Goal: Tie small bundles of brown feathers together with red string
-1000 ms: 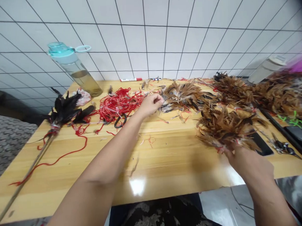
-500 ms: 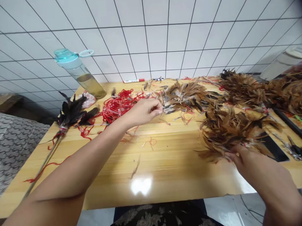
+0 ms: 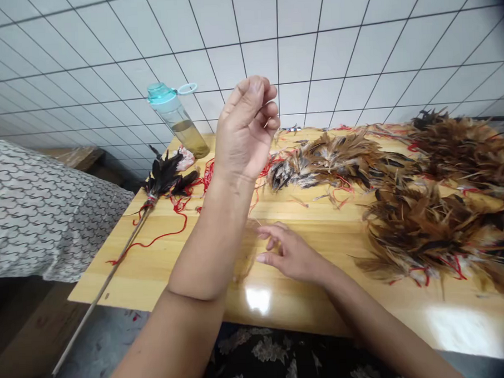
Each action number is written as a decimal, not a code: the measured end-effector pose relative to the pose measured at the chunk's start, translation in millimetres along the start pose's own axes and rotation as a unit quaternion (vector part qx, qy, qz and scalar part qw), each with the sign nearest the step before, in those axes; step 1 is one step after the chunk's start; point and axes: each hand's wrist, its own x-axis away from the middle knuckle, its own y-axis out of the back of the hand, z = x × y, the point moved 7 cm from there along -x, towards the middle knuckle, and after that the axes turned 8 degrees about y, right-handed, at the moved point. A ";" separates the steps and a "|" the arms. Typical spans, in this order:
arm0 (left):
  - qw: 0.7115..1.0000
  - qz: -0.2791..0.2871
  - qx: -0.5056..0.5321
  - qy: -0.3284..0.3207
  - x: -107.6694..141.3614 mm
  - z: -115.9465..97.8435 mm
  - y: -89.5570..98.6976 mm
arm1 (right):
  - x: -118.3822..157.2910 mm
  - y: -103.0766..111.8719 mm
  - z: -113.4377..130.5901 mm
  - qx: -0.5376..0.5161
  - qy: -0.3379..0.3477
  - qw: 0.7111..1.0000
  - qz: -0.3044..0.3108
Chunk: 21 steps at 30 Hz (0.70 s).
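My left hand point(image 3: 247, 125) is raised high above the table, palm toward me. Its thumb and fingertips are pinched together, and whatever lies between them is too small to make out. Lower down, over the bare table, my right hand point(image 3: 290, 253) has its thumb and fingers apart. Faint thin strands show by its fingertips. Behind my left forearm, a tangle of red string point(image 3: 208, 173) is mostly hidden. A pile of brown feathers point(image 3: 332, 157) lies beyond my right hand. To the right rests a bundle of brown feathers point(image 3: 429, 226) with red ties at its base.
On the left, black feathers point(image 3: 163, 173) are tied to a thin stick point(image 3: 101, 290) that juts past the table edge. A turquoise-lidded bottle point(image 3: 184, 125) stands near the tiled wall point(image 3: 304, 53). More brown feathers point(image 3: 463, 146) are heaped at the back right.
My left hand has risen from beside the feather pile, still pinched. My right hand has let go of the brown feather bundle and moved left to the middle. The view has shifted left.
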 end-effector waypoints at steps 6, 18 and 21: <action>0.998 -0.026 0.039 0.045 11.5 -13.5 -8.5 | -17.1 -51.1 -12.2 -0.296 0.006 0.953 0.072; 0.989 -0.058 0.127 0.047 11.3 -49.4 0.5 | -16.5 -62.0 -41.8 -0.306 -0.060 0.950 0.021; 0.993 -0.075 0.089 0.029 10.5 -53.5 13.3 | -19.6 -49.7 -38.3 -0.325 -0.043 0.945 -0.012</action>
